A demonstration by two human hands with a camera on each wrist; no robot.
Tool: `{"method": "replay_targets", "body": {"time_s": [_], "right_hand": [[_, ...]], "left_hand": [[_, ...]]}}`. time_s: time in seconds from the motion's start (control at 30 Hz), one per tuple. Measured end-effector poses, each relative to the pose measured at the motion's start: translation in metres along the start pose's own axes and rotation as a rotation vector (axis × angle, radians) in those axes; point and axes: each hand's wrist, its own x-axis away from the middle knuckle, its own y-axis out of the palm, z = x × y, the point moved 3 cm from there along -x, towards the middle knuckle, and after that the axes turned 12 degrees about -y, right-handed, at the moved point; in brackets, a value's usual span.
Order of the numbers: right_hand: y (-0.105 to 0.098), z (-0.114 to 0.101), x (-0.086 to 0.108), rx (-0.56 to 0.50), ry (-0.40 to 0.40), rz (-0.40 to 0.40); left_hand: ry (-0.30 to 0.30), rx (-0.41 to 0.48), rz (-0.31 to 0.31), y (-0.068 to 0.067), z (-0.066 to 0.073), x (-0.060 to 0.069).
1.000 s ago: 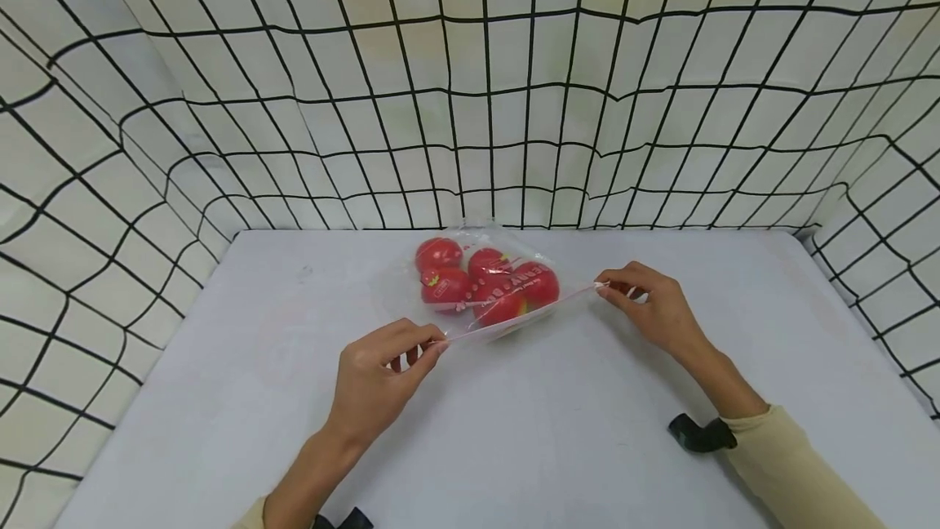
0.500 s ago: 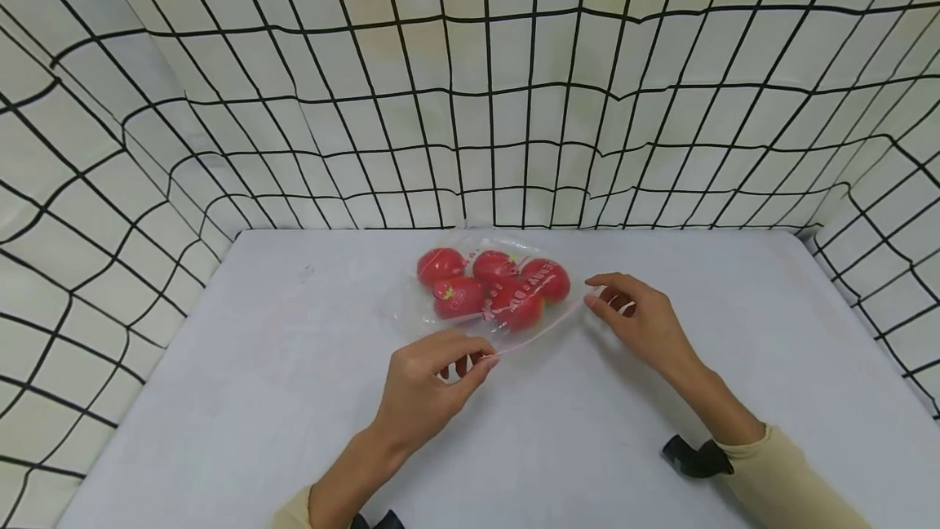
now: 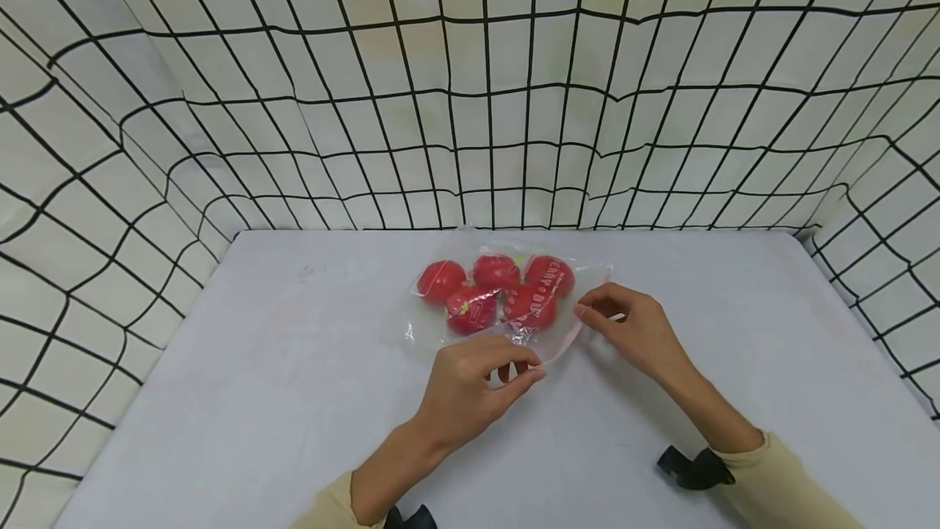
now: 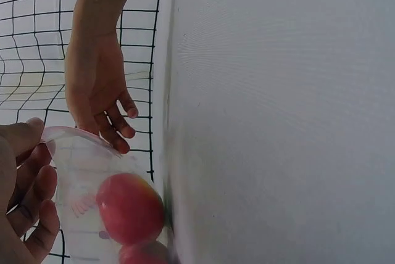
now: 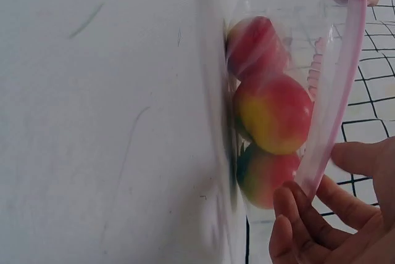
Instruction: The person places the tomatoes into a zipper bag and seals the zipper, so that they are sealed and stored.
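A clear zip bag (image 3: 565,341) with a pink seal strip and red printing lies toward the back of the table. Inside are several round red fruits (image 3: 473,310); in the right wrist view one fruit (image 5: 274,116) shows a yellow patch. My left hand (image 3: 470,388) pinches the strip at its near end, thumb and forefinger together, as the left wrist view also shows. Farther along the same pink strip (image 5: 347,79), my right hand (image 3: 637,325) holds it between thumb and fingers. The strip bows in a curve between the two hands.
The white table (image 3: 220,398) spreads out around the bag. Black netting (image 3: 470,121) hangs before pale walls at the back and both sides. A dark device (image 3: 693,468) sits at my right wrist, and another dark device (image 3: 411,517) at the left.
My left hand has moved right and toward me, bringing the strip's ends closer together. My right hand has come slightly left and nearer. The strip went from taut to curved; the fruits shifted slightly.
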Motion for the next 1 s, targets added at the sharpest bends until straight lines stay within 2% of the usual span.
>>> {"method": "replay_targets", "body": {"time_s": [0.13, 0.23, 0.37, 0.63, 0.8, 1.0], "right_hand": [[0.001, 0.002, -0.004, 0.008, -0.031, 0.011], [0.001, 0.007, -0.008, -0.005, -0.022, 0.009], [0.0, 0.015, -0.013, -0.022, -0.01, 0.007], [-0.004, 0.03, -0.022, -0.036, -0.015, 0.01], [-0.005, 0.036, -0.026, -0.043, -0.03, 0.008], [-0.007, 0.045, -0.035, -0.04, -0.045, 0.009]], "left_hand": [[-0.034, -0.021, -0.04, 0.005, -0.002, -0.004], [-0.073, -0.04, -0.07, 0.005, -0.005, -0.006], [-0.146, -0.12, -0.074, -0.002, -0.012, -0.011], [-0.323, -0.326, -0.059, -0.022, -0.044, -0.019], [-0.424, -0.339, -0.114, -0.029, -0.059, -0.021], [-0.487, -0.33, -0.202, -0.028, -0.067, -0.02]]}}
